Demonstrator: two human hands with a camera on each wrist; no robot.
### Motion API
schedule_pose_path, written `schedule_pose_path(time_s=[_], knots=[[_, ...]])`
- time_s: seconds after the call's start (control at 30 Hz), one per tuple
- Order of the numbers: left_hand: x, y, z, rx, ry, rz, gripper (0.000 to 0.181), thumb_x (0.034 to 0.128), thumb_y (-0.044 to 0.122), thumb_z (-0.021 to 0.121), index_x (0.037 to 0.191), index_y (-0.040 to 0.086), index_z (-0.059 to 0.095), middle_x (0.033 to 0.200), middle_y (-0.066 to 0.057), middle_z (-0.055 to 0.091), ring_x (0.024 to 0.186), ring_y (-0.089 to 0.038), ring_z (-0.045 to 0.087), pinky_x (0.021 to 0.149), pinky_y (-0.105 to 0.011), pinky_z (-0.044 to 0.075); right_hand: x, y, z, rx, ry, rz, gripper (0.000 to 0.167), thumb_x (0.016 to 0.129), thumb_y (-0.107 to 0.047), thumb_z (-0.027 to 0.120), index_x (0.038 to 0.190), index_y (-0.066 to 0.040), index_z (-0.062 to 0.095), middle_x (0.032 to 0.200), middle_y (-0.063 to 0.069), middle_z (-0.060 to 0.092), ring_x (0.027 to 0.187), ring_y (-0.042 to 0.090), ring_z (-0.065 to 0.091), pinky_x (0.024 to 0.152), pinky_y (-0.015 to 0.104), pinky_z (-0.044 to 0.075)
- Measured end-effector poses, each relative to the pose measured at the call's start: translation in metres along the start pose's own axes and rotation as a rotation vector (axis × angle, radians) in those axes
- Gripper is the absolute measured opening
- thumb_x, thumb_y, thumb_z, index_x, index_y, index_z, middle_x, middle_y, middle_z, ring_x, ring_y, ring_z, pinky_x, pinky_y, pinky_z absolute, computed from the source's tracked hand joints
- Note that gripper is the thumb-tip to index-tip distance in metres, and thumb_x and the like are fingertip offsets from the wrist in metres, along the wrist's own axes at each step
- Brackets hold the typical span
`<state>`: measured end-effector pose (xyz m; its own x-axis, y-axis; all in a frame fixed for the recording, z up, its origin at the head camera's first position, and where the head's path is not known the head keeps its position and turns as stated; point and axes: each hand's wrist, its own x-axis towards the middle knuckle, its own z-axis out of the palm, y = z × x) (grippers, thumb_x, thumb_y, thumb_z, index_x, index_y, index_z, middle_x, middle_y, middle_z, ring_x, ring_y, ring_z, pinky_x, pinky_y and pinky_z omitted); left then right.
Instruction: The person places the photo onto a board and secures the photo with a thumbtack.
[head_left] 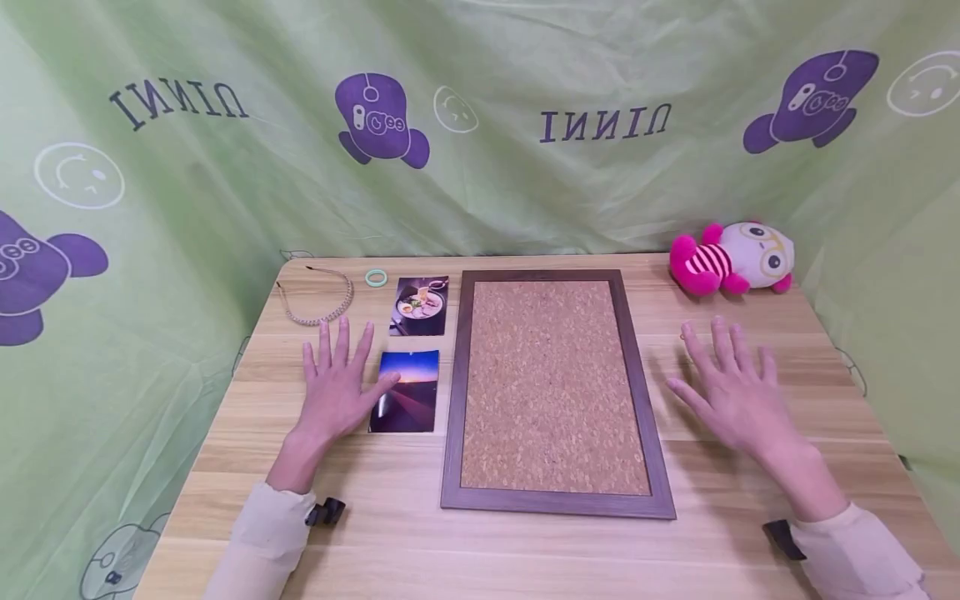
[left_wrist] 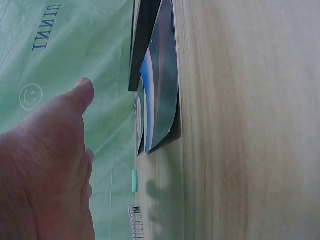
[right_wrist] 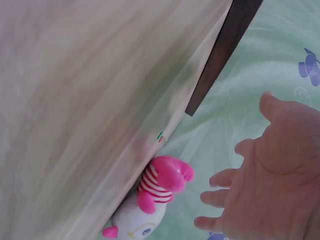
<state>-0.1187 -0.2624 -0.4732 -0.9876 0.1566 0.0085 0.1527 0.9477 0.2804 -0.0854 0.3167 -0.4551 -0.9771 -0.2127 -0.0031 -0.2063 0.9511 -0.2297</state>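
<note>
A cork board in a dark wood frame lies flat on the table, between the two hands. My left hand is spread above the table on its left, holding nothing; in the head view its thumb overlaps a sunset road photo. Behind that photo lies a photo of a noodle bowl. My right hand is raised over the table right of the board, fingers apart and nothing held. Beyond its fingertips, tiny red and green objects lie on the table, too small to identify.
A beaded headband and a mint-green ring lie at the back left. The pink and white plush toy rests at the back right. Green printed cloth hangs behind and beside the table.
</note>
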Motion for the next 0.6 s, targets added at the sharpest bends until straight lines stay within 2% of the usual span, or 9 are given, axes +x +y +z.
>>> schedule_pose_path(time_s=[0.1,0.33,0.47,0.6], knots=[[0.001,0.002,0.001,-0.036,-0.003,0.006,0.095,0.1089,0.066,0.053,0.179,0.013,0.018,0.182,-0.030,-0.003,0.166,-0.057,-0.014,0.129,-0.075,-0.015,-0.001,-0.004,0.000,0.010,0.007,-0.016,0.089,0.115,-0.054,0.052,0.180,-0.013,0.007,0.180,0.034,-0.005,0.163,0.063,0.006,0.126,0.085,0.000],[0.004,0.005,0.003,-0.089,0.014,0.021,0.091,0.1100,0.061,0.055,0.178,0.010,0.022,0.181,-0.034,-0.002,0.166,-0.060,-0.010,0.130,-0.077,-0.010,-0.005,-0.015,0.000,0.025,0.034,-0.099,0.092,0.108,-0.046,0.070,0.176,-0.003,0.024,0.173,0.043,0.022,0.158,0.065,0.024,0.122,0.085,0.016],[0.006,0.005,0.004,-0.101,0.003,0.023,0.090,0.1103,0.058,0.057,0.177,0.008,0.024,0.181,-0.034,-0.002,0.166,-0.060,-0.007,0.130,-0.077,-0.007,-0.008,-0.020,0.002,0.053,0.027,-0.135,0.091,0.107,-0.044,0.072,0.174,0.000,0.029,0.173,0.041,0.026,0.157,0.063,0.029,0.122,0.084,0.022],[0.010,0.005,0.007,-0.109,0.002,0.024,0.088,0.1103,0.051,0.062,0.175,0.004,0.026,0.180,-0.037,0.005,0.165,-0.062,0.000,0.131,-0.077,-0.002,-0.010,-0.021,0.006,0.084,0.010,-0.170,0.091,0.106,-0.042,0.075,0.171,0.003,0.032,0.173,0.040,0.027,0.157,0.060,0.032,0.121,0.082,0.027]])
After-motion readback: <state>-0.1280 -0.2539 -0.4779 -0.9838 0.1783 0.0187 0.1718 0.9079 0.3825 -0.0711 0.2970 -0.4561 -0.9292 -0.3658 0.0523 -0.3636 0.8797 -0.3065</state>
